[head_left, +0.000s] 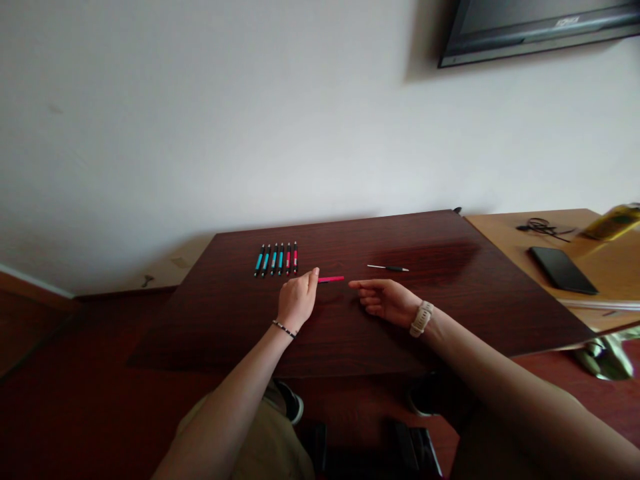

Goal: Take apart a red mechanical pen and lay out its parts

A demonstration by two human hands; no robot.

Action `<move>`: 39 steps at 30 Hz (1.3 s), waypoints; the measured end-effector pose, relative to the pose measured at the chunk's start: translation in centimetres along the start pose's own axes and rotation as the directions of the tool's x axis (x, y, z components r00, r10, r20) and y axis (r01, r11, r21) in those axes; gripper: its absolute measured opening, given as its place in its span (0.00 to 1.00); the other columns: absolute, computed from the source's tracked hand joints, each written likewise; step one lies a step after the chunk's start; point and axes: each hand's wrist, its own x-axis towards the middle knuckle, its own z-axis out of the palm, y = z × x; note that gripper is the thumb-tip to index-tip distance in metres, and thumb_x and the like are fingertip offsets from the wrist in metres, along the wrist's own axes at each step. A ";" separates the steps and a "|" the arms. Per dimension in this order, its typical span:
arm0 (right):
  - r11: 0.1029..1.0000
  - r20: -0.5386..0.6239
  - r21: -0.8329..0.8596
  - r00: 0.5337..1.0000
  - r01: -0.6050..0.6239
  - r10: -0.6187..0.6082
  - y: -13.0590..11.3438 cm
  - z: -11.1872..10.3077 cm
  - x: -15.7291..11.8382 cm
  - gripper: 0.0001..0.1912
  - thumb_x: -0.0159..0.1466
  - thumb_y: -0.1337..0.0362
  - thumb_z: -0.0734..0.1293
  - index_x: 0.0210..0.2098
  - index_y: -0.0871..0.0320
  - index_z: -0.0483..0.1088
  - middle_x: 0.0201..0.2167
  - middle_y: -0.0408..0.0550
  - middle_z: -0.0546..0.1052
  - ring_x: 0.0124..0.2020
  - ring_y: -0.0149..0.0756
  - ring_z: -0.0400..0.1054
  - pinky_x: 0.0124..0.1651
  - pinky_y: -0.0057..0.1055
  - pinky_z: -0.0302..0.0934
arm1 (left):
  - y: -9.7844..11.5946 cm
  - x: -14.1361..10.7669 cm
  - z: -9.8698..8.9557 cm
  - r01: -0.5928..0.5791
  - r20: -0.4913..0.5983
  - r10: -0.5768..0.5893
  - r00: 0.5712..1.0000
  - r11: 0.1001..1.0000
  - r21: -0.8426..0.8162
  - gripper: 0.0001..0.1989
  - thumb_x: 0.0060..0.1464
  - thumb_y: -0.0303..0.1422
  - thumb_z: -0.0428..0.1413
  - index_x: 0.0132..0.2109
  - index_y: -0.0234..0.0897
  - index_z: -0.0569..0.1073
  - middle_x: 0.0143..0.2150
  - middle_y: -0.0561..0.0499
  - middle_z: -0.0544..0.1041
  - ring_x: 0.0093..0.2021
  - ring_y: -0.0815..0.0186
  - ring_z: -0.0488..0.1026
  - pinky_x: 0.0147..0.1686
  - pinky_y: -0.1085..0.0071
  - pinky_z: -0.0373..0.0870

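My left hand (299, 297) is closed round a pink pen barrel (331, 279), whose free end points right; the rest is hidden by the fingers. A short gap to the right of that end, my right hand (383, 298) hovers over the table with its fingers stretched out and nothing visible in them. Beyond it lies a thin pen piece (389, 268), white at the left and black at the right with a pale tip. Left of my left hand, several blue pens (268, 259) and two pink pens (291, 258) lie side by side in a row.
The dark wooden table (240, 333) stands against a white wall. A lighter desk (500, 233) adjoins it on the right, with a black phone (563, 269), a coiled black cable (543, 228) and a yellow package (613, 222). A television (540, 30) hangs above.
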 end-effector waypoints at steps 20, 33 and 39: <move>0.702 0.055 -0.626 0.917 0.340 -0.394 1.3 2.4 -0.1 0.40 0.63 0.51 0.73 0.70 0.59 0.63 0.22 0.33 0.62 0.23 0.28 0.51 0.26 0.29 0.43 | 1.4 -0.9 0.3 -0.029 0.025 0.032 0.999 0.995 -0.095 0.27 0.75 0.47 0.40 0.35 0.40 0.76 0.31 0.44 0.81 0.32 0.58 0.76 0.32 0.67 0.53; -0.064 0.315 -0.937 0.754 0.342 -0.576 2.1 2.0 1.5 0.42 0.58 0.55 0.78 0.68 0.52 0.63 0.41 0.47 0.76 0.40 0.43 0.71 0.46 0.37 0.64 | 3.0 -2.3 -0.7 -0.079 0.285 0.098 0.953 0.994 -0.078 0.23 0.72 0.45 0.47 0.35 0.41 0.80 0.35 0.42 0.84 0.37 0.55 0.81 0.35 0.67 0.62; -0.275 0.387 -0.920 0.742 0.278 -0.547 2.6 2.7 2.7 0.35 0.60 0.59 0.76 0.64 0.58 0.66 0.53 0.55 0.75 0.54 0.48 0.71 0.58 0.44 0.66 | 2.4 -2.3 -0.9 -0.060 0.327 0.003 0.945 0.985 0.162 0.32 0.72 0.53 0.39 0.41 0.41 0.83 0.39 0.41 0.84 0.41 0.51 0.82 0.42 0.62 0.71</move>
